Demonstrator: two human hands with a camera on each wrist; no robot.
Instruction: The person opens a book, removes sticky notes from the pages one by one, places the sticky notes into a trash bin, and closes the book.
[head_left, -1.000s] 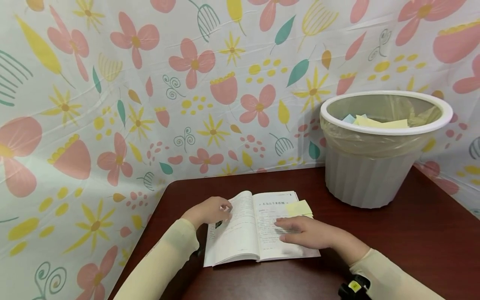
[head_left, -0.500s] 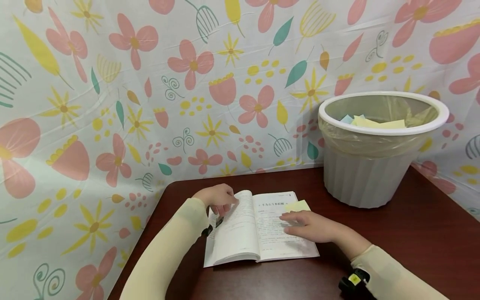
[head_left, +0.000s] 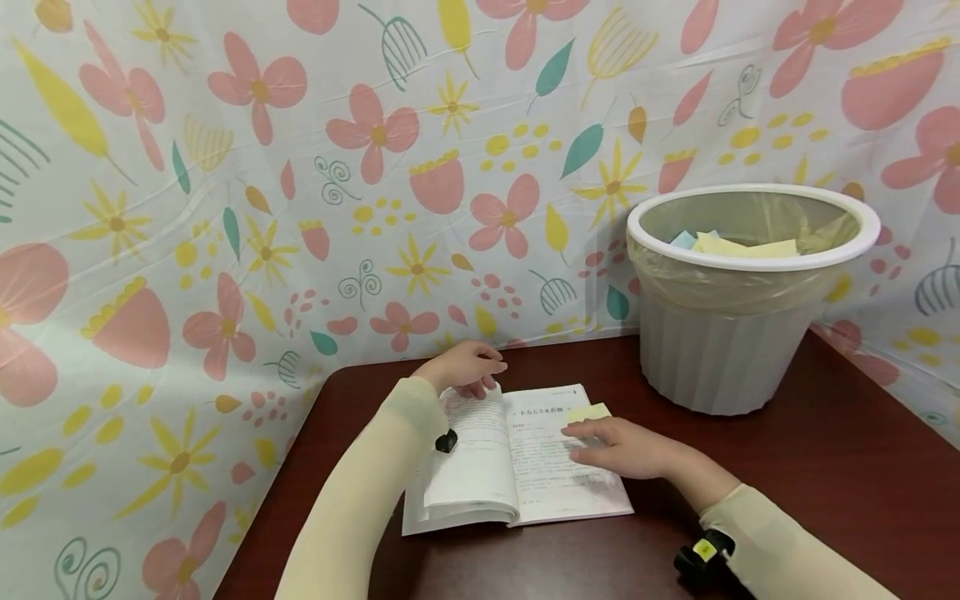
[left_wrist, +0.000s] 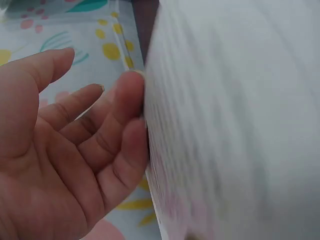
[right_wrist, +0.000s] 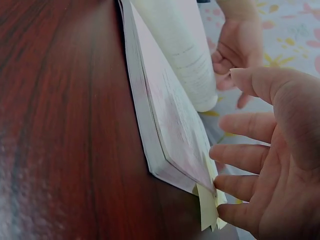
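An open book (head_left: 536,467) with printed pages lies on the table, its left-hand pages (head_left: 468,471) bulging up in a curve. My left hand (head_left: 467,367) is over the top of these pages; in the left wrist view, the fingertips (left_wrist: 131,90) meet the page edge, thumb apart. My right hand (head_left: 626,446) is over the right-hand page, fingers spread and holding nothing. Yellow sticky notes (right_wrist: 209,207) stick out from the book's edge by the right fingertips (right_wrist: 227,182).
A grey trash bin (head_left: 720,350) with a white rim and a plastic liner stands at the table's back right, yellow and blue papers (head_left: 742,247) inside. Behind the dark red table (head_left: 847,467) hangs a flower-patterned cloth (head_left: 300,167).
My left hand has moved from the left page's outer edge up and right to its top. My right hand has barely shifted. The view has turned slightly right.
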